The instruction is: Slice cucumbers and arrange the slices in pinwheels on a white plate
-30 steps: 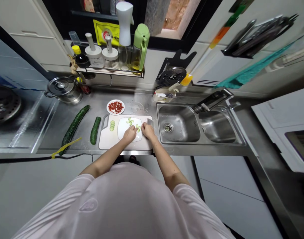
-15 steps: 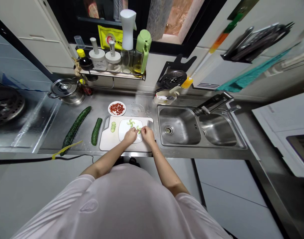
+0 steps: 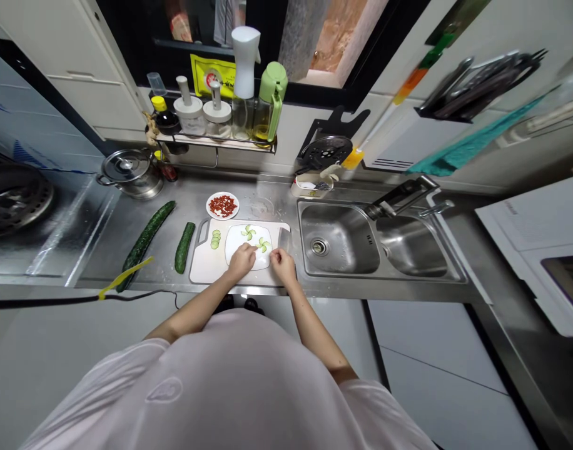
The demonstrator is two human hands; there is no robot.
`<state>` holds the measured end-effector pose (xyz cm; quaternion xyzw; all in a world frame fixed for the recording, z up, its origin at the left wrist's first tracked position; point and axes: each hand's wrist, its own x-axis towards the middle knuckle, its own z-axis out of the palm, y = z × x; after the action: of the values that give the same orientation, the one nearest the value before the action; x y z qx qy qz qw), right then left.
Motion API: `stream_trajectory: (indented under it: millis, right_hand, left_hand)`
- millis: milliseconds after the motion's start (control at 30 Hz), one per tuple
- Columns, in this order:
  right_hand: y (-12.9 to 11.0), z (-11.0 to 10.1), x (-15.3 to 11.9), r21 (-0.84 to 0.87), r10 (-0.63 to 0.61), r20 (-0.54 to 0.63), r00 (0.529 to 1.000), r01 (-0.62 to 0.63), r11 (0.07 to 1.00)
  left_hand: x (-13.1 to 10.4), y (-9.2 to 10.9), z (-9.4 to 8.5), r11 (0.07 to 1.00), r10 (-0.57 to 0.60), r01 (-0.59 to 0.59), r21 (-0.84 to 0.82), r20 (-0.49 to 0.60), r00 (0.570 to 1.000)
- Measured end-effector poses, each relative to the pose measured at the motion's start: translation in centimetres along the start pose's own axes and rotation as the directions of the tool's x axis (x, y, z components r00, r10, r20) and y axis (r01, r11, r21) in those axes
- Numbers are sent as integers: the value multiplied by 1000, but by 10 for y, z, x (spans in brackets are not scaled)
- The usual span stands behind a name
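A white plate (image 3: 234,241) lies on a cutting board (image 3: 202,267), holding two pinwheel-like groups of cut cucumber pieces (image 3: 248,233). My left hand (image 3: 242,261) is over the plate's lower left, a finger stretched toward the right-hand group and nothing visible in its grasp. At the plate's right edge my right hand (image 3: 283,267) has its fingertips pressed together; whatever may be between them is too small to see. Beyond it rests a broad metal blade (image 3: 284,238), partly hidden. A short stack of cucumber slices (image 3: 215,239) sits on the board's left side.
Left of the board lie a cut cucumber (image 3: 184,248) and a longer one (image 3: 148,244). A small plate of red pieces (image 3: 223,205) stands behind the board. The double sink (image 3: 340,240) is to the right, a lidded pot (image 3: 131,173) at back left.
My hands have drawn apart and toward me, off the right-hand cucumber group. That group now shows uncovered on the plate. The view has shifted slightly.
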<state>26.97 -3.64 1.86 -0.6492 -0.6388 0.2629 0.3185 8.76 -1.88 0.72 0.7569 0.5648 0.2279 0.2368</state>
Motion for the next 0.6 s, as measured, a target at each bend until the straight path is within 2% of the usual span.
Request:
stream_trajectory:
  millis: [233, 367, 600]
  right_hand:
    - [0, -3, -13, -3, 16, 14, 1000, -16, 1000]
    - [-5, -5, -16, -9, 17, 6, 1000, -17, 1000]
    - [-11, -8, -18, -16, -14, 19, 1000, 14, 1000]
  left_hand:
    - [-27, -32, -24, 990, -123, 113, -84, -131, 984]
    - [-35, -56, -39, 977, -211, 203, -59, -231, 950]
    - [-36, -90, -55, 918, -354, 392, 64, -313, 881]
